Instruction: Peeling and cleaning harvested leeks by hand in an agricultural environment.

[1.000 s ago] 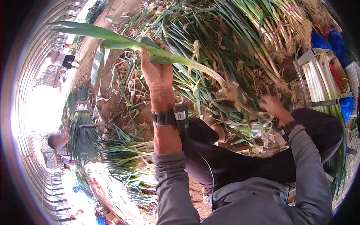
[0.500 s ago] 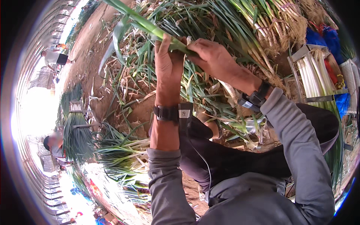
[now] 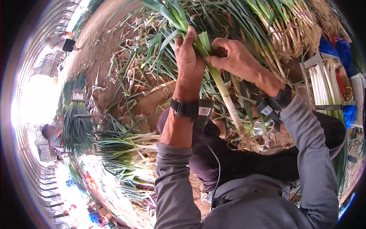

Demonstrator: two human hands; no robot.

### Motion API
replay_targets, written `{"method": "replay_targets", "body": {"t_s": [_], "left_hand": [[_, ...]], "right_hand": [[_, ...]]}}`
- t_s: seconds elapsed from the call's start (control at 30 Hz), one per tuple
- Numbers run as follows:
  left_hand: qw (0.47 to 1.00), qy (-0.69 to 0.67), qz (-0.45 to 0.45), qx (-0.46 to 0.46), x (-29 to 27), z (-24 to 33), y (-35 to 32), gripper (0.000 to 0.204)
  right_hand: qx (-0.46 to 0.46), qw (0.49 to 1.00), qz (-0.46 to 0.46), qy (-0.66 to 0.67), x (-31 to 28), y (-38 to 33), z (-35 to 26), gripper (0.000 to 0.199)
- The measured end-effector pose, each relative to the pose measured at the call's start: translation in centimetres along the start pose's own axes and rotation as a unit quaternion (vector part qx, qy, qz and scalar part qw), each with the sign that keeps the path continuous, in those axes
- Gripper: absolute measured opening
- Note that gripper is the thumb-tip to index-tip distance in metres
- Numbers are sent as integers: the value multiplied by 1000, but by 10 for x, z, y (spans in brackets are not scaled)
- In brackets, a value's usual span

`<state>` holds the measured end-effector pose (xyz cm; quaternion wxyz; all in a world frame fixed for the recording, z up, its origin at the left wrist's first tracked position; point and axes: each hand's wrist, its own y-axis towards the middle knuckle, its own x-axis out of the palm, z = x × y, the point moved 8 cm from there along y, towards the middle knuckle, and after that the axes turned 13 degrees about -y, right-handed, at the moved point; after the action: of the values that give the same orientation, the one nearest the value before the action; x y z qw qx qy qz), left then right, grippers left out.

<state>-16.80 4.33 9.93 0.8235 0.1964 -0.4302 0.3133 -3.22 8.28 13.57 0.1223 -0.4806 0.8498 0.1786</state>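
Note:
A long green onion (image 3: 225,95) slants across in front of me, its green leaves at the upper left and its pale, rooted end low by my legs. My left hand (image 3: 189,61) is closed around the green upper stalk. Just below that grip, my right hand (image 3: 237,60) has thumb and fingers pinched at the stalk, beside a short flap of leaf (image 3: 204,42) that stands away from it. What exactly the right fingertips hold is partly hidden. Straps with small boxes circle both wrists.
Loose leaves (image 3: 143,74) litter the soil ahead. Untrimmed onions with roots (image 3: 299,38) lie at the upper right. A metal rack (image 3: 318,59) of white-stemmed onions stands at right, near blue bags (image 3: 337,49). More onions (image 3: 122,147) are piled at left, with a person (image 3: 55,137) beyond.
Both hands have shifted right, and the right hand sits lower beside the stalk. The onion is now steeper, its pale stem and roots showing below the hands. A leaf flap now stands off it.

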Motion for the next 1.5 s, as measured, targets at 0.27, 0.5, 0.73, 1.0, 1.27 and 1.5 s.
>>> {"method": "replay_targets", "body": {"t_s": [0.27, 0.5, 0.73, 1.0, 1.27, 1.5], "left_hand": [[993, -5, 85, 82, -45, 49, 14, 34], [981, 27, 163, 98, -51, 43, 16, 36], [984, 63, 161, 45, -53, 49, 17, 46], [995, 5, 100, -13, -12, -12, 7, 46], [991, -24, -53, -119, 10, -15, -1, 22], [991, -45, -56, -117, -19, -26, 10, 17]], "right_hand": [[39, 999, 15, -7, -10, -60, -8, 19], [275, 833, -142, -459, -64, -214, 248, 37], [175, 952, -52, -245, -42, -144, 128, 46], [15, 1000, -20, 16, 10, -20, 57, 51], [91, 991, -17, 100, -11, -27, 53, 46], [85, 992, -9, 95, 9, -22, 70, 24]]}}
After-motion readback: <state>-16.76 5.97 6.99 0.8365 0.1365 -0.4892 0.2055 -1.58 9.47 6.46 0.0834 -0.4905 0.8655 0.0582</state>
